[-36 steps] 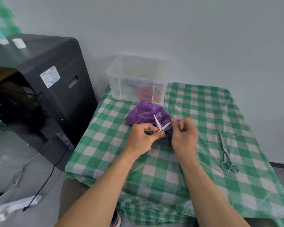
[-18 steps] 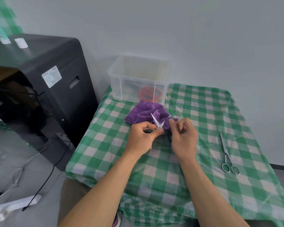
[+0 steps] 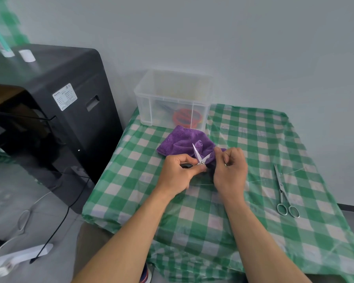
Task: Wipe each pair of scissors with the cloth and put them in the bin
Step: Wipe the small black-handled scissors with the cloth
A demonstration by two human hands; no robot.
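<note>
Left grip (image 3: 178, 174) on splayed steel scissors (image 3: 201, 161)

Scissor handles (image 3: 186, 165) under left fingers (image 3: 187, 159).

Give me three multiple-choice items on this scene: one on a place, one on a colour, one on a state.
1. Where do the all-metal silver scissors lie?
A. inside a box
B. on the green checked tablecloth, near its right edge
C. on the floor

2. What colour is the crumpled terry cloth?
A. purple
B. yellow
C. white

3. How do the blades of the small black-handled scissors in the left hand stand?
A. shut
B. spread apart
C. fully wrapped

Answers: 1 B, they lie flat on the checks; 2 A, its folds are purple; 3 B, the blades form a V.
</note>
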